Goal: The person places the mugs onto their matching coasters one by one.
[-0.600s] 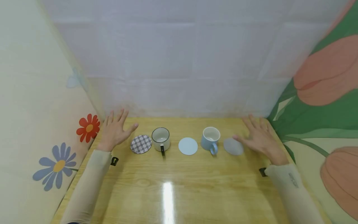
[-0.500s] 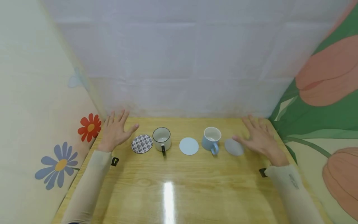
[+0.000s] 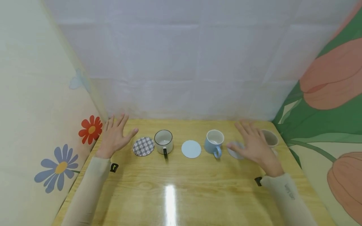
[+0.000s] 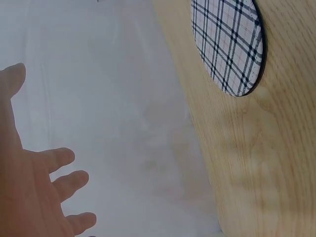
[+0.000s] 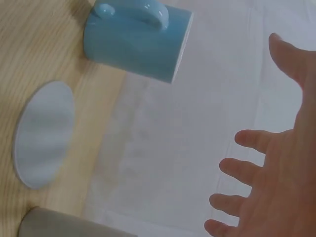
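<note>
My left hand (image 3: 114,138), fingers spread and holding nothing, hovers left of a plaid round coaster (image 3: 143,146). Beside that coaster stands a white mug (image 3: 163,140) with a dark rim and black handle. A pale blue round coaster (image 3: 191,149) lies in the middle. To its right is a light blue mug (image 3: 214,142), its handle toward me. My right hand (image 3: 257,147) is also spread and empty, above the table, partly covering a grey round coaster (image 5: 45,136). Behind that hand a greyish mug (image 3: 270,138) shows in part; in the right wrist view only its side appears.
The mugs and coasters form a row across the far part of the wooden table (image 3: 141,188). A white sheet (image 3: 181,62) hangs at the table's back edge. Flower-patterned cloths rise at the left (image 3: 28,110) and right (image 3: 333,131) sides.
My right hand has moved left, over more of the grey coaster, and the greyish mug behind it has come into view. The left hand has shifted slightly; the mugs and coasters keep their places.
</note>
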`<state>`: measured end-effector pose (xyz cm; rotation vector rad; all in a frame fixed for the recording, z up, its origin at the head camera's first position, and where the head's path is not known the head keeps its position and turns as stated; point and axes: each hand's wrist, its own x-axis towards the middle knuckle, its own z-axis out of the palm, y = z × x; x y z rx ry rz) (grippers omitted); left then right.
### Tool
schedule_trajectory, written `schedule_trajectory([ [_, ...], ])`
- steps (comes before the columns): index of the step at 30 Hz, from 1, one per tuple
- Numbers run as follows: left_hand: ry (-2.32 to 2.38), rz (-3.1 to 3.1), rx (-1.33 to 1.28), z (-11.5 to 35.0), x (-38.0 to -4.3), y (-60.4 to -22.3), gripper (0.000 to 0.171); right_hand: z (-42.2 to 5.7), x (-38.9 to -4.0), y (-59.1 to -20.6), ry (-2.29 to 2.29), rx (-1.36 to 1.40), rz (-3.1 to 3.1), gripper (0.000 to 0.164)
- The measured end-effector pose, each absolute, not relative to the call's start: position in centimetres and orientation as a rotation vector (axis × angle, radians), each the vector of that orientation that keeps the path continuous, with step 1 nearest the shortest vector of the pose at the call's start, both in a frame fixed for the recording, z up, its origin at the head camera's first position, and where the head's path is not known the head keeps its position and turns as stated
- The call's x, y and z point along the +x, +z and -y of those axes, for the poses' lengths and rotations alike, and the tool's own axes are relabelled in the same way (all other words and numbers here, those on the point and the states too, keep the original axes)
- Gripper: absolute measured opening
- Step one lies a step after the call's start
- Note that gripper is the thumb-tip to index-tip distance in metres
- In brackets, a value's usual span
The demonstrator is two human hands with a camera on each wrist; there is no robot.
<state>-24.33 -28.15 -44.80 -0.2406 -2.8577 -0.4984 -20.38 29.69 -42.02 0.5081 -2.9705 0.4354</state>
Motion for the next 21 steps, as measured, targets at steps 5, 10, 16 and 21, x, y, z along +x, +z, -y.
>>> schedule_trajectory([
  [5,-0.515,2.832,-0.252,28.1,-23.9,-44.9,0.093,-28.9,-20.2,-42.8,0.467,0.521,2.945,0.102],
  [10,-0.524,2.802,-0.252,28.3,-23.5,-45.2,0.091,-28.1,-20.4,-43.3,0.554,0.536,2.923,0.1],
  [16,-0.518,2.796,-0.237,28.4,-23.1,-45.5,0.089,-27.1,-20.5,-43.4,0.593,0.582,2.868,0.097],
  [21,-0.516,2.787,-0.24,28.3,-22.9,-45.8,0.086,-26.1,-20.2,-43.4,0.678,0.652,2.799,0.092],
])
